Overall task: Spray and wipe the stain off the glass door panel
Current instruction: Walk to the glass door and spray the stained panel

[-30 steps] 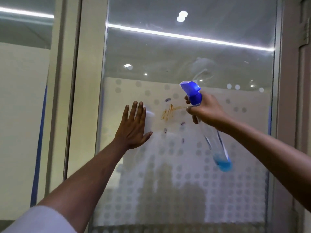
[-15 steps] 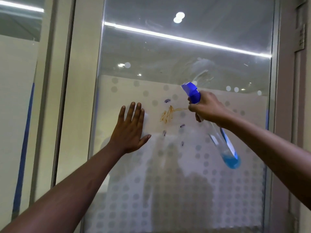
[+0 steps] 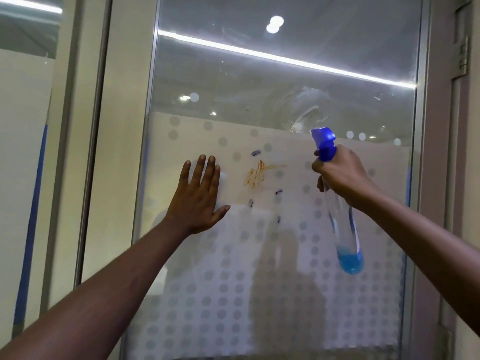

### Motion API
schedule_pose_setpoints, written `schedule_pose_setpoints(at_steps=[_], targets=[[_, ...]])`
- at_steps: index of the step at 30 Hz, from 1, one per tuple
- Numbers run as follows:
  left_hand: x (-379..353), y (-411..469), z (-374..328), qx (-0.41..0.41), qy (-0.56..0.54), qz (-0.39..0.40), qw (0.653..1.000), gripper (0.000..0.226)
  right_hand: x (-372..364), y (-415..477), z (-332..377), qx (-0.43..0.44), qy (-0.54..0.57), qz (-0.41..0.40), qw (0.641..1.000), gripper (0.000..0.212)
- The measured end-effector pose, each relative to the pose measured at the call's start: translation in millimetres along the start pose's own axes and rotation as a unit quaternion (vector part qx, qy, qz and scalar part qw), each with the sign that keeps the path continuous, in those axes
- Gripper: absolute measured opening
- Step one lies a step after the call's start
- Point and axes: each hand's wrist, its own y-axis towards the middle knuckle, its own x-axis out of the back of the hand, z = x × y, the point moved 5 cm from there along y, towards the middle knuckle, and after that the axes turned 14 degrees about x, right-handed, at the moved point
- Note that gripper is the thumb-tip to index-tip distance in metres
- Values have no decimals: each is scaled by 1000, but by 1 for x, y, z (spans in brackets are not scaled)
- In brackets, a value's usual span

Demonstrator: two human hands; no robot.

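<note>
An orange-brown smeared stain [image 3: 255, 175] sits on the frosted, dotted glass door panel [image 3: 285, 294], with a few small purple marks [image 3: 255, 153] around it. My left hand [image 3: 198, 196] lies flat on the glass just left of the stain, fingers up, pressing a white cloth [image 3: 222, 184] whose edge peeks out beside the fingers. My right hand [image 3: 342, 175] is right of the stain and grips a clear spray bottle [image 3: 342, 229] by its neck. The blue nozzle [image 3: 323, 141] points left at the glass, and a little blue liquid sits in the bottle's tilted bottom.
A metal frame [image 3: 420, 178] edges the panel on the right, with a hinge [image 3: 462, 55] on the door post above. A beige post [image 3: 122, 126] and another glass pane [image 3: 23, 152] stand to the left. Wipe smears [image 3: 309, 105] mark the clear upper glass.
My right hand has moved the spray bottle a little to the right, away from the stain. My left hand stays flat on the glass in the same spot.
</note>
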Motion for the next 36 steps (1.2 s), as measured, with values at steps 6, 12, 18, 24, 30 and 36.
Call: schedule_pose_setpoints(at_steps=[6,12,18,24,30,36], targets=[[1,1,0,0,-5,-3,1000,91,3,-41,-27,-37,37,6,999,8],[0,1,0,-1,0,-2,1000,91,-9,-80,-42,-50,48,30,997,8],[2,1,0,-1,3,-1,1000,90,-16,-96,-44,-62,87,13,994,7],[4,1,-1,0,3,-1,1000,91,-25,-113,-39,-62,32,9,998,4],[4,1,0,4,4,7,1000,91,-34,-133,-37,-75,69,-38,994,8],[3,1,0,3,2,6,1000,91,-52,-153,-22,-58,78,-9,995,15]])
